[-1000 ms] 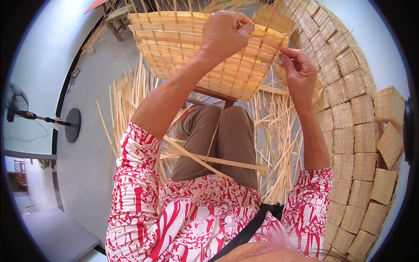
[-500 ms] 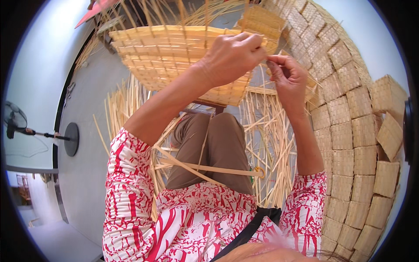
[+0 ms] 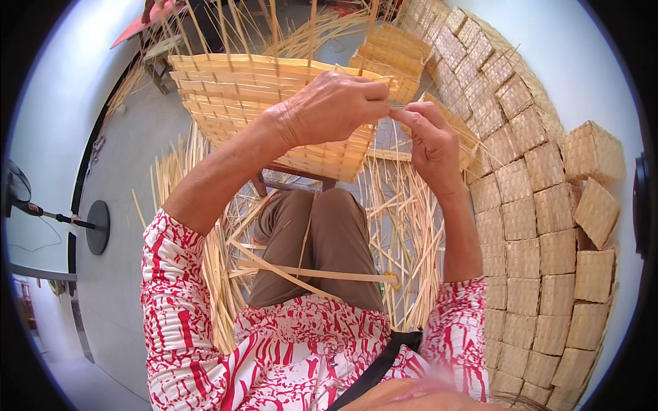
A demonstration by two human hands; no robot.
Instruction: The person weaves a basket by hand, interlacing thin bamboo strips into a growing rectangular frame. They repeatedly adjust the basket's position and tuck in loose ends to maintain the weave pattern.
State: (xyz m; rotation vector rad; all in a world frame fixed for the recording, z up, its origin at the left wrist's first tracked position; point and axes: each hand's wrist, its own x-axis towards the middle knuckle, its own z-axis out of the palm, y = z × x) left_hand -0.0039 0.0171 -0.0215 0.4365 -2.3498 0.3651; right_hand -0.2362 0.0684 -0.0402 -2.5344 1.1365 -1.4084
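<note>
A half-woven bamboo basket [image 3: 236,96] stands in front of my knees, with upright stakes sticking up from its top edge. My left hand [image 3: 336,108] reaches across its near side, closed at the upper right corner; its fingertips pinch the woven edge there. Just right of that corner, my right hand [image 3: 436,140] is closed in a pinch on a thin bamboo strip, close to the left fingertips. Most of the strip is hidden by the fingers. A flat bamboo strip [image 3: 343,275] lies across my lap.
Loose bamboo strips [image 3: 411,219] litter the floor around my legs. Stacked woven baskets [image 3: 524,219] line the right wall. Another woven piece [image 3: 397,58] lies beyond the basket. A low stool [image 3: 164,46] stands far left, and a black fan base [image 3: 98,227] at left.
The view has shifted, so basket and hands appear further left and slightly lower. My right hand has turned, its fingers now curled with the index pointing toward the left fingertips.
</note>
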